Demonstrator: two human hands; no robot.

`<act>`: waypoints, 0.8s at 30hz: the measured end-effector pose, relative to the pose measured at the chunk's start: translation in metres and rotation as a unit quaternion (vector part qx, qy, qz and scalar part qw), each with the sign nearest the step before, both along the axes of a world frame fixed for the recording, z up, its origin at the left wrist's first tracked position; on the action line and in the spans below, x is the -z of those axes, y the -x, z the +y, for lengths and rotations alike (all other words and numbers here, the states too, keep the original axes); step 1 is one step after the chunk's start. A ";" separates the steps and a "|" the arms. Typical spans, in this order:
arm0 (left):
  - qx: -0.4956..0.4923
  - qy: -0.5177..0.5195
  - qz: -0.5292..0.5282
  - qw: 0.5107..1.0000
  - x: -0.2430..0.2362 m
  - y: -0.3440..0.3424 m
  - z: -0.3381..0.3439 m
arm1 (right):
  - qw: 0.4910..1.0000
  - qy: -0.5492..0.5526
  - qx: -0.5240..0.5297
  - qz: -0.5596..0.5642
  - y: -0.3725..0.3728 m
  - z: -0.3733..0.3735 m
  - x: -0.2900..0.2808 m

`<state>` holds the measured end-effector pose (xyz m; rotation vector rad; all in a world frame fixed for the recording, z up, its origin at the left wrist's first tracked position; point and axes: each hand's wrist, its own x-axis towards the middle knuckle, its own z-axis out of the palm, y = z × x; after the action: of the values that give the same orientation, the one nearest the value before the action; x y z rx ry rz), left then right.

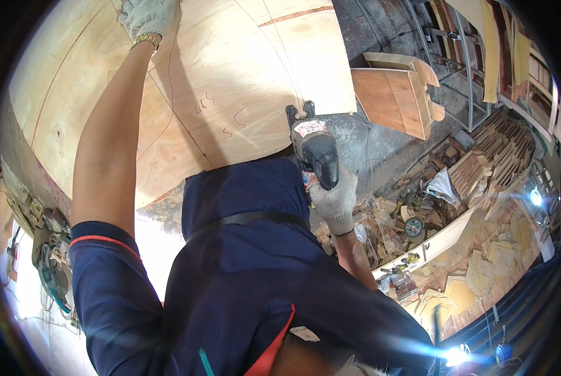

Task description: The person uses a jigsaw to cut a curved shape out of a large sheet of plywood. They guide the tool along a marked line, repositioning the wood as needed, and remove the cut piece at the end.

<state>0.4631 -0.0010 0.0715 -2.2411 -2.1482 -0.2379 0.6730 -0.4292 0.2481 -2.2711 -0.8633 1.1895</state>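
A large sheet of light plywood (236,81) spreads in front of me, with curved pencil lines and scribbled marks on it. Gloved in white knit, my left hand (148,17) lies on the sheet at the far left, fingers partly cut off by the upper edge of view but looking spread. In my right hand (335,203), also gloved, is a dark jigsaw (318,150) gripped by its handle. Its base meets the near right edge of the plywood, where a pencil line ends. The blade itself is hidden beneath the tool.
A reddish wooden piece (393,100) stands on the grey floor right of the sheet. Offcuts (387,229) are piled farther right, near stacked wood strips (499,147) and a metal frame (471,75). A green power tool (52,276) sits at the left.
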 end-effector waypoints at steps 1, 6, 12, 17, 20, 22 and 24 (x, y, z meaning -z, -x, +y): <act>0.004 -0.003 0.000 1.000 0.002 -0.001 0.000 | 1.000 -0.002 0.001 0.001 0.000 0.000 0.000; 0.008 -0.012 0.008 1.000 -0.001 0.000 -0.002 | 1.000 -0.007 -0.002 -0.011 0.000 0.005 -0.001; 0.008 -0.019 -0.003 1.000 -0.001 -0.001 -0.003 | 1.000 -0.009 0.013 0.016 -0.002 0.005 0.000; 0.014 -0.027 -0.007 1.000 -0.002 -0.001 -0.004 | 1.000 -0.005 -0.019 -0.022 -0.004 0.009 0.000; 0.011 -0.028 0.000 1.000 -0.003 -0.001 -0.004 | 1.000 0.004 -0.008 -0.005 -0.005 0.006 0.002; 0.009 -0.028 0.001 1.000 -0.003 -0.001 -0.005 | 1.000 0.004 -0.004 0.004 -0.006 0.006 0.003; 0.010 -0.035 -0.007 0.999 -0.004 -0.002 -0.006 | 1.000 -0.002 -0.012 0.004 -0.007 0.008 0.002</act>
<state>0.4648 -0.0074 0.0753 -2.2307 -2.0899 -0.3247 0.6799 -0.4211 0.2462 -2.2575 -0.8918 1.2039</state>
